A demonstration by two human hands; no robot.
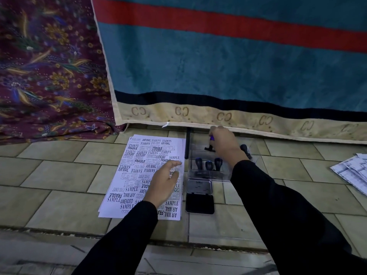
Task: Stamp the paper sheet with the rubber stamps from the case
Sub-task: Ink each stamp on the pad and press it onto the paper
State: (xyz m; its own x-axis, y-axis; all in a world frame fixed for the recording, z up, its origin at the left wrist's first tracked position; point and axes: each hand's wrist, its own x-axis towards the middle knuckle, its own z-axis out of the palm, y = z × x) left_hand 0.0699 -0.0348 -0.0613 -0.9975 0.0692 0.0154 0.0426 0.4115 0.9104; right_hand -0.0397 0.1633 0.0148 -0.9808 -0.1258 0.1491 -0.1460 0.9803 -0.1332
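One stamp point(210, 148) — pinched in right hand point(224, 144) fingers, over case point(195, 147).

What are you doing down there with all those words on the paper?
A person is stamping words onto a paper on the tiled floor. The left hand rests flat on the paper, already crowded with prints. The right hand grips a stamp over the clear case, where three more stamps stand. An open ink pad lies beside the case, nearer the person.
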